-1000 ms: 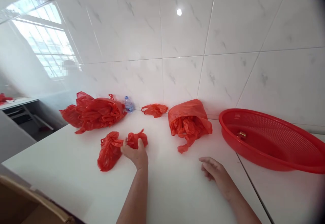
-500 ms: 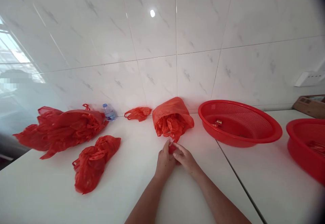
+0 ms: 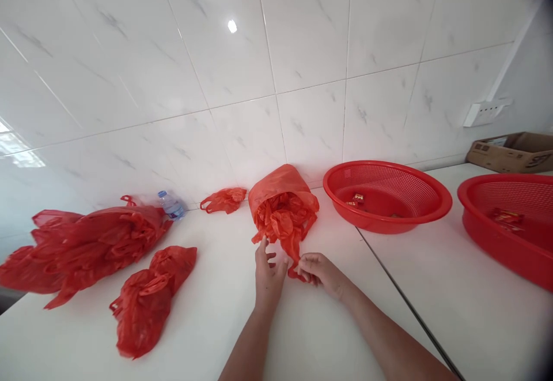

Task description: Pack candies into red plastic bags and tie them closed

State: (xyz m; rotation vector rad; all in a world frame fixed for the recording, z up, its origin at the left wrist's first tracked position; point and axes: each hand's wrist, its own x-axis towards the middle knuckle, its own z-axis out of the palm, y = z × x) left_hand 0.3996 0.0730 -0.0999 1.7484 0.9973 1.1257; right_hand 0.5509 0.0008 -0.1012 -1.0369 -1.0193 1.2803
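A red bag point(image 3: 283, 188) blocks forward; tabletop point(image 3: 218, 306) leftward lies open.

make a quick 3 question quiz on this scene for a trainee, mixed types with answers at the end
1. Multiple choice: which hand pinches the strip of red plastic hanging from the mouth of the stuffed red bag?
a) left
b) right
c) neither

2. True or false: in the picture, the plastic bottle is to the left of the small red bag by the wall.

3. Count: how many red baskets are in view?

Key
1: b, the right hand; the left hand is spread open.
2: True.
3: Two, the one at the far right partly cut off by the picture's edge.
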